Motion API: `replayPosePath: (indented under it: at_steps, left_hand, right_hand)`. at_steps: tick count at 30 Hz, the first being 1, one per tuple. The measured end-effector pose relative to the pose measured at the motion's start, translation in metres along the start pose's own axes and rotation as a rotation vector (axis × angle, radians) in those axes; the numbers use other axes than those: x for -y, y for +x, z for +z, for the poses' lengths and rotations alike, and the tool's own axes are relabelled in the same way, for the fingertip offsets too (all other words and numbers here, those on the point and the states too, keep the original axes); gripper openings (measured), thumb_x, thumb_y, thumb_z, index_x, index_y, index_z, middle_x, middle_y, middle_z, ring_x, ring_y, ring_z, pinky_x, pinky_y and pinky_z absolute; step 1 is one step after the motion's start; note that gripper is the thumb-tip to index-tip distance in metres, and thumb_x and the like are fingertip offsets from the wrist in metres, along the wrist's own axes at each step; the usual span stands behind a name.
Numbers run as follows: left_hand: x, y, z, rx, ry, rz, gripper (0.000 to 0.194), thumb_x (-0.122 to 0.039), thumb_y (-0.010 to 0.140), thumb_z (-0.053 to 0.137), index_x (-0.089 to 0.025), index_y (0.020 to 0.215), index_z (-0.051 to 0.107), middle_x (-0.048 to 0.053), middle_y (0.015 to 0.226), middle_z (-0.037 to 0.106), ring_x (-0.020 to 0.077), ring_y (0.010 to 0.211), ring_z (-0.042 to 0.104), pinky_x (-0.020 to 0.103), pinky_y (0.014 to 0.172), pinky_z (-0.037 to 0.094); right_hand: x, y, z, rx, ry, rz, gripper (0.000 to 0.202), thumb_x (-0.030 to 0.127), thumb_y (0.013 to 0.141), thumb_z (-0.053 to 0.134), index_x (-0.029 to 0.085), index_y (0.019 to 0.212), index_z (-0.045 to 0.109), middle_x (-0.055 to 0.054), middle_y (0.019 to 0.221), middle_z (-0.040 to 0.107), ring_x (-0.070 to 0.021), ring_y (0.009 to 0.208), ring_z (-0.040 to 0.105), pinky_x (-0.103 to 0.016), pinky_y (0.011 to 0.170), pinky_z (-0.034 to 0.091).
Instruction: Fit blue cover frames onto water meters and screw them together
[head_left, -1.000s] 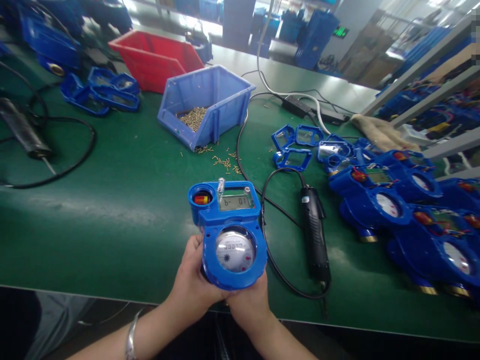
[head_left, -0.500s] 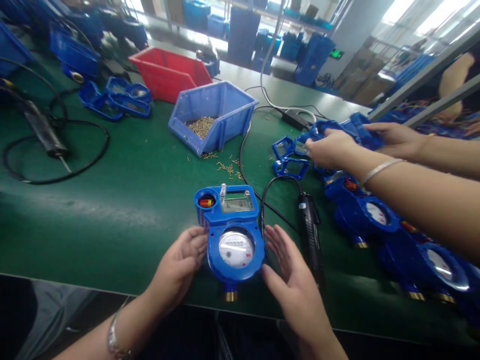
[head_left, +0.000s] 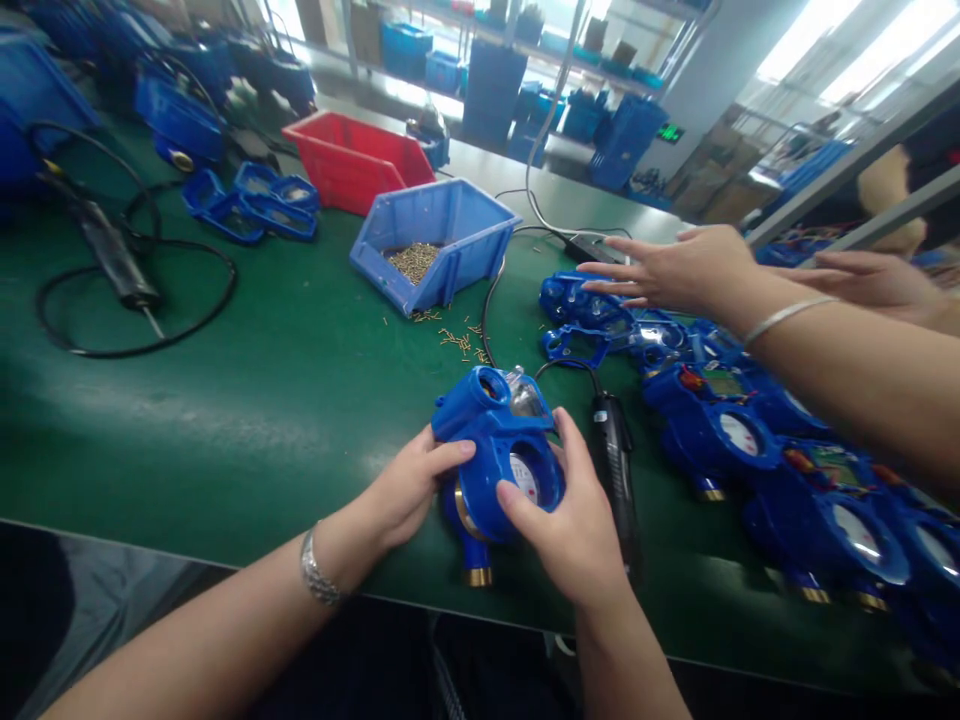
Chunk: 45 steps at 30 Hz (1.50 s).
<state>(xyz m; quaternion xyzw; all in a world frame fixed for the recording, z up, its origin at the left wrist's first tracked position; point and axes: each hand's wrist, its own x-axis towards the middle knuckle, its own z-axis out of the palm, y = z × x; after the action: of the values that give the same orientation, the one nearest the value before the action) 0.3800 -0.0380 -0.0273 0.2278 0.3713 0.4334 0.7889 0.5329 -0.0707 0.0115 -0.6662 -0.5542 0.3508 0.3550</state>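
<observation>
Between my hands, a blue water meter (head_left: 487, 470) is tilted to the right over the green table, its dial partly behind my fingers. My left hand (head_left: 409, 485) grips its left side, thumb on the housing. On the right side, my right hand (head_left: 574, 520) is closed on the housing, thumb by the dial. A brass threaded end shows at the meter's bottom. Just right of my right hand lies a black electric screwdriver (head_left: 616, 460) with its cable. Loose brass screws (head_left: 457, 342) are scattered beyond the meter.
A blue bin (head_left: 469, 240) holding screws stands behind, with a red bin (head_left: 352, 165) beside it. Another person's hands (head_left: 690, 265) reach in over blue covers (head_left: 577, 345). Several water meters (head_left: 855, 525) line the right. At left lie another screwdriver (head_left: 112, 255) and covers (head_left: 255, 205).
My hands have closed on the water meter, which has tilted from facing me toward the right. The other person's hands have let go of the blue covers, which now lie on the table.
</observation>
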Motion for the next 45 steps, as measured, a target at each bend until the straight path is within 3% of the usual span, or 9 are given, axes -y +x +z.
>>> replayPosePath:
  at_steps: [5,9,12,15,19,24,31,37,45]
  left_hand:
    - [0.009,0.0,0.0,0.005,0.063,0.218,0.048,-0.022,0.065,0.075,-0.018,0.109,0.056,0.005,0.101,0.065,0.022,0.096,0.058,0.036,0.088,0.045]
    - [0.014,-0.001,-0.006,0.065,0.137,0.25,0.048,-0.025,0.062,0.079,-0.02,0.103,0.056,0.003,0.098,0.063,0.0199,0.095,0.056,0.033,0.086,0.043]
    - [0.016,-0.004,-0.006,0.074,0.142,0.224,0.045,-0.026,0.064,0.077,-0.022,0.103,0.054,0.001,0.091,0.061,0.0173,0.087,0.056,0.031,0.08,0.044]
    - [0.015,-0.01,0.0,-0.005,0.209,0.216,0.041,-0.025,0.064,0.075,-0.023,0.1,0.057,0.0,0.088,0.061,0.0164,0.082,0.055,0.03,0.077,0.044]
    - [0.005,-0.021,0.012,-0.119,0.458,0.352,0.037,-0.021,0.058,0.078,-0.024,0.093,0.067,0.002,0.094,0.056,0.0186,0.087,0.055,0.032,0.082,0.043]
    - [-0.003,-0.027,0.02,-0.138,0.552,0.386,0.039,-0.02,0.058,0.077,-0.026,0.095,0.071,0.004,0.098,0.057,0.0217,0.094,0.055,0.035,0.087,0.043]
    - [-0.001,-0.024,0.02,-0.15,0.59,0.444,0.024,-0.022,0.076,0.061,-0.025,0.098,0.072,0.007,0.104,0.063,0.0247,0.101,0.056,0.039,0.094,0.042]
    - [0.0,-0.025,0.023,-0.166,0.633,0.493,0.024,-0.021,0.081,0.055,-0.026,0.095,0.074,0.007,0.105,0.064,0.0241,0.103,0.056,0.038,0.094,0.044]
    - [0.0,-0.028,0.023,-0.161,0.623,0.512,0.024,-0.021,0.08,0.055,-0.027,0.094,0.074,0.007,0.102,0.065,0.0242,0.102,0.058,0.039,0.092,0.047]
  right_hand:
    - [-0.029,-0.003,-0.008,0.063,0.456,-0.044,0.095,0.045,0.063,0.074,0.017,0.14,0.026,-0.015,0.144,0.036,-0.0328,0.134,0.031,-0.049,0.107,0.031]
    - [-0.036,-0.007,-0.003,0.108,0.62,-0.041,0.09,0.048,0.063,0.073,0.02,0.139,0.032,-0.011,0.143,0.039,-0.0316,0.135,0.03,-0.048,0.107,0.031]
    - [-0.036,-0.006,0.0,0.115,0.709,0.01,0.077,0.045,0.066,0.071,0.021,0.133,0.041,-0.01,0.134,0.051,-0.0313,0.128,0.04,-0.048,0.104,0.035]
    - [-0.039,-0.006,0.004,0.128,0.87,0.089,0.064,0.04,0.067,0.071,0.021,0.124,0.05,-0.009,0.116,0.064,-0.0306,0.113,0.056,-0.046,0.098,0.042]
    - [-0.048,-0.01,0.012,0.097,1.05,0.24,0.055,0.04,0.065,0.07,0.023,0.116,0.056,-0.006,0.096,0.071,-0.0281,0.088,0.067,-0.046,0.086,0.051]
    - [-0.053,-0.013,0.015,0.111,1.081,0.283,0.067,0.038,0.06,0.069,0.022,0.123,0.052,-0.007,0.096,0.072,-0.0302,0.086,0.067,-0.049,0.085,0.051]
    - [-0.059,-0.013,0.015,0.146,0.979,0.249,0.075,0.04,0.062,0.063,0.024,0.132,0.043,-0.009,0.114,0.066,-0.0318,0.098,0.064,-0.05,0.092,0.046]
    - [-0.062,-0.016,0.017,0.166,1.036,0.276,0.079,0.036,0.058,0.067,0.025,0.132,0.043,-0.007,0.113,0.067,-0.0311,0.097,0.065,-0.051,0.095,0.044]
    - [-0.065,-0.019,0.015,0.246,1.018,0.26,0.08,0.037,0.053,0.072,0.023,0.127,0.048,-0.009,0.113,0.066,-0.0346,0.112,0.057,-0.052,0.098,0.04]
